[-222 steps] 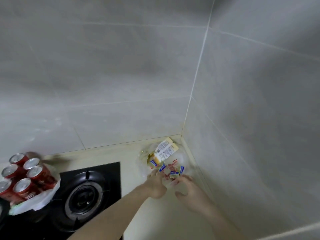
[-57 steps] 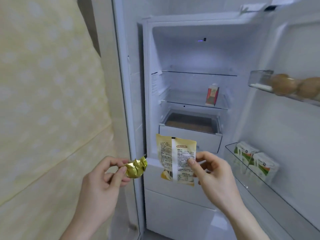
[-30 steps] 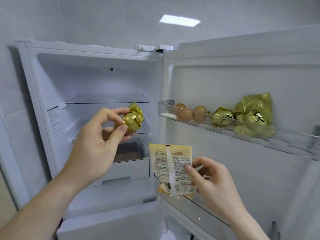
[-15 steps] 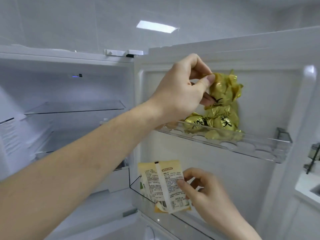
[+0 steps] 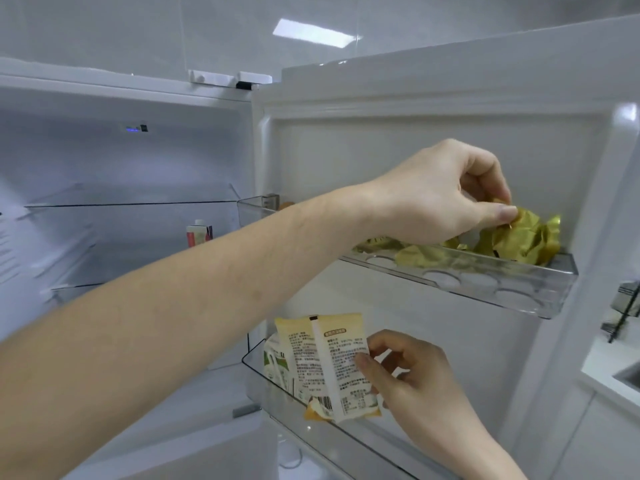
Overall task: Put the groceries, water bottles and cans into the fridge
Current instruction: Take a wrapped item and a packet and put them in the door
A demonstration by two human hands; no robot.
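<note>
Your left hand (image 5: 446, 199) reaches across to the upper door shelf (image 5: 485, 282) of the open fridge (image 5: 104, 150) and pinches a gold foil packet (image 5: 519, 233) between thumb and fingertips, at about 2 o'clock in your view. The packet is crumpled, so no clear long axis shows; its twisted end pokes up toward 1 o'clock, and its base sits at the far right end of the shelf, against the shelf's end wall. More gold foil packets (image 5: 415, 254) lie flattened in the same shelf just to the 9 o'clock side of it, partly behind your wrist.

Your right hand (image 5: 412, 375) is down at 5 o'clock, gripping a pale yellow sachet (image 5: 325, 362) by its right edge, thumb on the printed back. The sachet stands nearly upright, long axis running 12 to 6, back seam facing you, its lower edge over the lower door shelf (image 5: 311, 420).

The upper shelf is clear plastic with round egg wells along its floor. Behind the sachet, in the lower shelf, stands a small green-and-white carton (image 5: 275, 368). At 9 o'clock inside the cabinet, glass shelves run level, and a small red-and-white carton (image 5: 199, 233) stands upright on one. Grey wall tiles and a reflected ceiling light (image 5: 311, 32) sit above the fridge at 12 o'clock. A white counter edge (image 5: 609, 372) shows at 4 o'clock.

Your left forearm crosses the frame and hides the left part of the upper door shelf.
</note>
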